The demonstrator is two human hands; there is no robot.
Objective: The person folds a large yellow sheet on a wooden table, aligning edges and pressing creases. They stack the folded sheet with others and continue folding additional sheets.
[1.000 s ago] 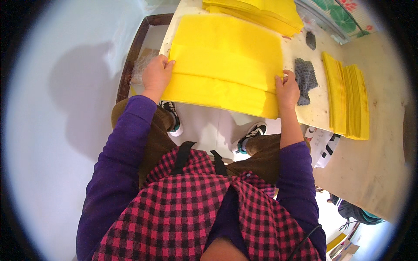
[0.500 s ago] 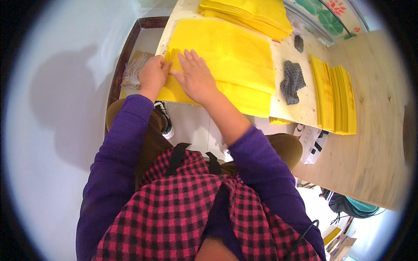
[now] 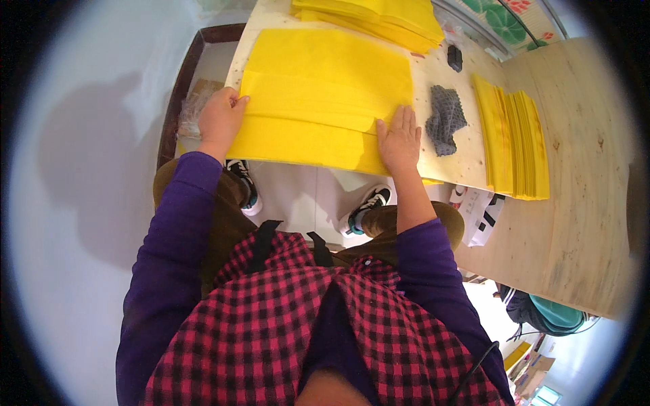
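Yellow folded sheet lies flat on the pale wooden table, at its near edge in front of the person. Left hand curls over the sheet's left edge, fingers bent, seemingly pinching that edge. Right hand rests spread and flat on the sheet's lower right corner. Just right of the sheet sits a grey crumpled cloth; farther right, a stack of yellow sheets; beyond the sheet, another yellow stack.

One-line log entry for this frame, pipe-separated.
left hand: pinching left edge of folded yellow paper sheet | right hand: flat on its right edge | grey mesh cloth: right of it
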